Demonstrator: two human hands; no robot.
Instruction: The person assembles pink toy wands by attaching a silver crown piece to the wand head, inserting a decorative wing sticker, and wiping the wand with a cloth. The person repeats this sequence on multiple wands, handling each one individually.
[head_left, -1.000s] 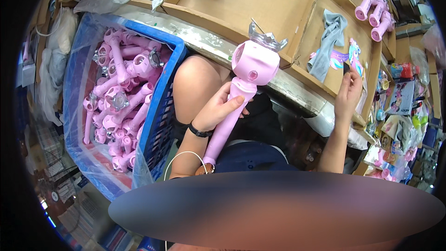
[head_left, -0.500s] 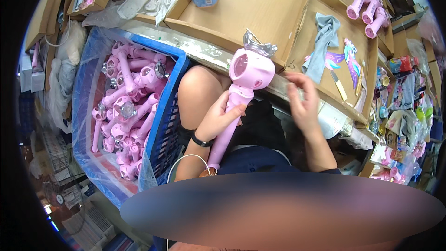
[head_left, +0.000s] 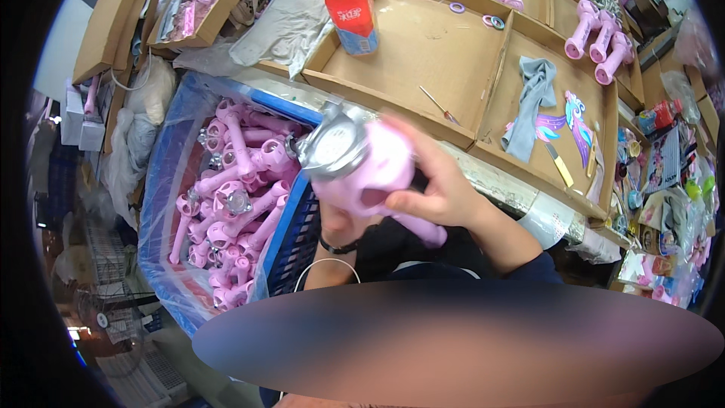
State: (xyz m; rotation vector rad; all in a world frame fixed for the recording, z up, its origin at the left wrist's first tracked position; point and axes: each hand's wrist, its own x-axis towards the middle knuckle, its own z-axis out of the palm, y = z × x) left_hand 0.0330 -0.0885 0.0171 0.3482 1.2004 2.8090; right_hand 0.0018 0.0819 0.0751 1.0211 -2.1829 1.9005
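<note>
A pink toy wand (head_left: 381, 170), with a round hollow head and a shiny silver piece on its end, is tilted over my lap, blurred by motion. My right hand (head_left: 442, 185) grips the round head, thumb in front by a dark opening and fingers behind. My left hand (head_left: 343, 223) is under the head at the wand's neck, its fingers mostly hidden. The pink handle points to the lower right. The silver end faces the blue crate (head_left: 298, 109), which is lined with clear plastic and heaped with similar pink wands (head_left: 238, 208).
Cardboard trays (head_left: 411, 19) on the bench hold a red bottle (head_left: 352, 11), a thin screwdriver-like tool (head_left: 439, 106), small rings (head_left: 457, 7), a grey cloth (head_left: 532, 98), a yellow-handled knife (head_left: 559, 165) and a purple unicorn-like cutout (head_left: 575, 125). Several pink wands (head_left: 596, 38) lie at far right.
The wand has swung down and left, its silver end now toward the crate. My right hand has come from beside it onto its head. The view has shifted.
</note>
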